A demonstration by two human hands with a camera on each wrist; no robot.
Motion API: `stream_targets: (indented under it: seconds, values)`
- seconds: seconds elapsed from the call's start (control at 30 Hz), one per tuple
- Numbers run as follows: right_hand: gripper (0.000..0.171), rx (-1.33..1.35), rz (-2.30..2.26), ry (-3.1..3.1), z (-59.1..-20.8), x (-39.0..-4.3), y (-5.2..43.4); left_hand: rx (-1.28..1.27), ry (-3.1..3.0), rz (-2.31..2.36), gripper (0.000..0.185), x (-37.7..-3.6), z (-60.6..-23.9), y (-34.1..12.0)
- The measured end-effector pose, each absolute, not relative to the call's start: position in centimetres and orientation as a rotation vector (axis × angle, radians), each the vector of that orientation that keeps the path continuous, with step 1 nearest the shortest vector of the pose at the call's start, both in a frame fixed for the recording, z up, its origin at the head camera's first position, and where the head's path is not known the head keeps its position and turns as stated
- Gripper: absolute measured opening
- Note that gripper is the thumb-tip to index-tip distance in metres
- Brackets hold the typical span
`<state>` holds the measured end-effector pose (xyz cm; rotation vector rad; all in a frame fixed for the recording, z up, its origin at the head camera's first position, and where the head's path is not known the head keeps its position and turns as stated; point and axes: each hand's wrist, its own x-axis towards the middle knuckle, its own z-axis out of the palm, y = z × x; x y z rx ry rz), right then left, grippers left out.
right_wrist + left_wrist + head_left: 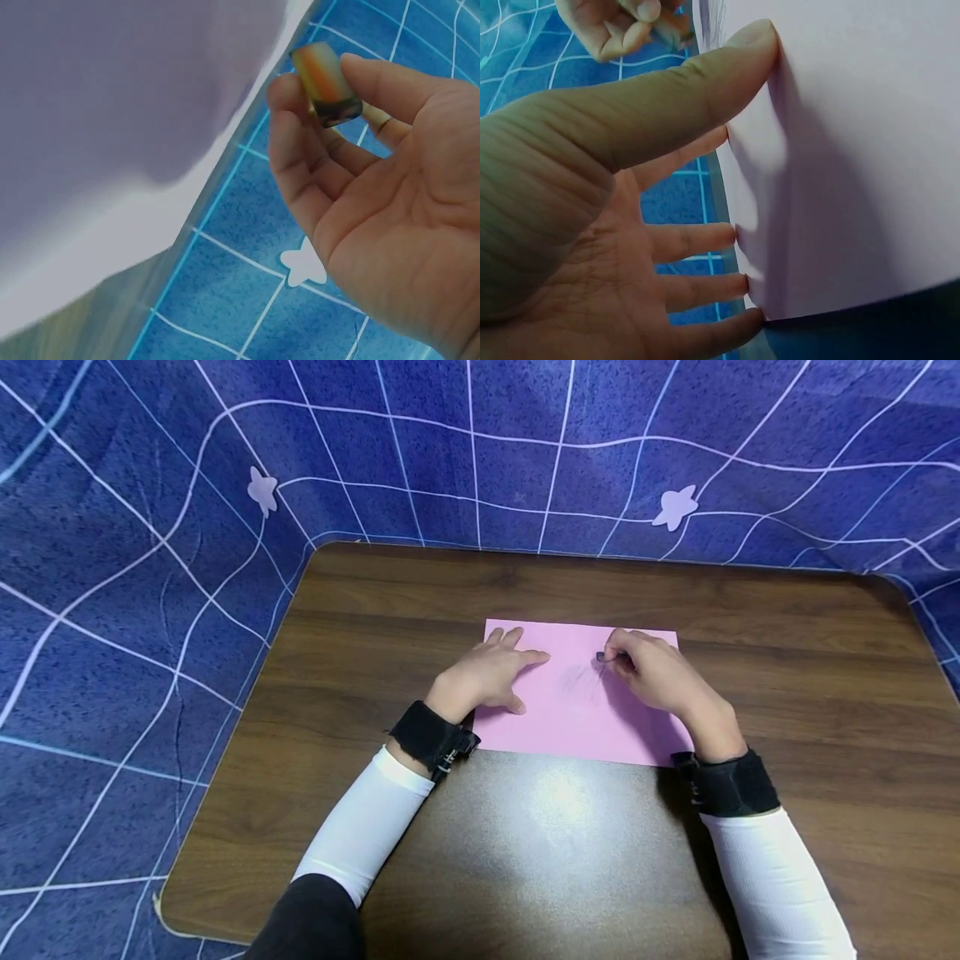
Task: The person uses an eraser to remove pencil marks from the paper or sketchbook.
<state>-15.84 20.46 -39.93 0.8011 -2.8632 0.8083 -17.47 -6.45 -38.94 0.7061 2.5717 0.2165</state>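
Note:
A pink sheet of paper [577, 722] lies flat on the brown table [525, 852]. My left hand [495, 675] rests on the sheet's left part with fingers spread and straight; in the left wrist view the fingertips [739, 236] and thumb press the paper [855, 150]. My right hand [648, 675] sits on the sheet's upper right and pinches a small dark stub [601, 657]. The right wrist view shows that stub as a short block [326, 94], orange and dark, held between thumb and fingers of the right hand [375, 195]. Faint grey marks [581, 681] show on the paper between the hands.
A blue cloth with a white grid [112, 577] and pale star shapes [675, 508] surrounds the table on the left, back and right. Bare wood extends in front of the sheet and to both sides. Black straps sit on both wrists.

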Motion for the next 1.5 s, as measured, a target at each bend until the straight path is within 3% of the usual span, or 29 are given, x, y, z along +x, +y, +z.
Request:
stream_targets:
  seconds: [0.3, 1.0, 1.23, 1.5]
  values:
    - [0.030, 0.742, 0.730, -2.943, -40.0, -15.4, 19.4, 0.726, 2.535, 0.251, 0.087, -17.2, -38.8, -5.9]
    - [0.015, 0.592, 0.593, -3.080, -39.7, -14.9, 17.7, 0.711, 2.550, 0.234, 0.094, -17.0, -39.2, -5.5]
    - [0.023, 0.598, 0.545, -3.131, -39.8, -14.9, 17.0, 0.744, 2.532, 0.259, 0.093, -16.9, -39.4, -5.4]
    - [0.017, 0.639, 0.515, -3.099, -39.4, -14.9, 14.9, 0.779, 2.494, 0.273, 0.092, -16.8, -39.1, -5.4]
